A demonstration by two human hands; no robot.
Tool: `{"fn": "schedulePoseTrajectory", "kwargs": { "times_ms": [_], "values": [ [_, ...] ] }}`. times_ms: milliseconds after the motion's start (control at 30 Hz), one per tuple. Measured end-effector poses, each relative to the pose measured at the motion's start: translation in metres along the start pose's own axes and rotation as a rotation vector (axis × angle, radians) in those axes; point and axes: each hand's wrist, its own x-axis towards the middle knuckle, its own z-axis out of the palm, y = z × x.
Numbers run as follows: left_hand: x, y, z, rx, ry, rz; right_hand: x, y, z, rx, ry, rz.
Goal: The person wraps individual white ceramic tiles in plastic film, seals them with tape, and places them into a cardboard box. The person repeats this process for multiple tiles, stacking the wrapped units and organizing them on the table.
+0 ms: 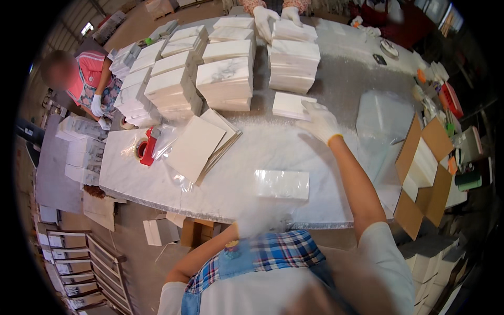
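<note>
My gloved right hand (320,122) reaches far across the table (273,152), fingers spread flat on a white stone tile (290,105); it looks heavy, stiff, brittle, best gripped by opposite edges. My left hand (257,218) is blurred, its fingers unclear

Soft, even daylight fills the scene, brightest on the pale table top (294,152), with only faint shadows under the stacked white tiles (226,79). Clear plastic film (173,139) catches small glints of glare. The fisheye lens bends straight edges near the rim, and black corners frame the round picture. The left hand (260,218) is smeared by motion blur; the apron nearest the camera is out of focus.
</note>
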Motion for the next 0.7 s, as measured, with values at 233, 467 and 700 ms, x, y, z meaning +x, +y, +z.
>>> {"fn": "schedulePoseTrajectory", "kwargs": {
  "times_ms": [233, 467, 700],
  "values": [
    [0.005, -0.001, 0.008, -0.083, 0.001, -0.057, 0.067, 0.019, 0.034, -0.369, -0.119, -0.064],
    [0.009, -0.007, 0.017, -0.125, 0.031, -0.048, 0.071, 0.017, 0.034, -0.359, -0.152, -0.027],
    [0.020, 0.001, 0.017, -0.102, 0.066, -0.025, 0.005, -0.008, 0.014, -0.070, -0.096, -0.003]
  ]
}}
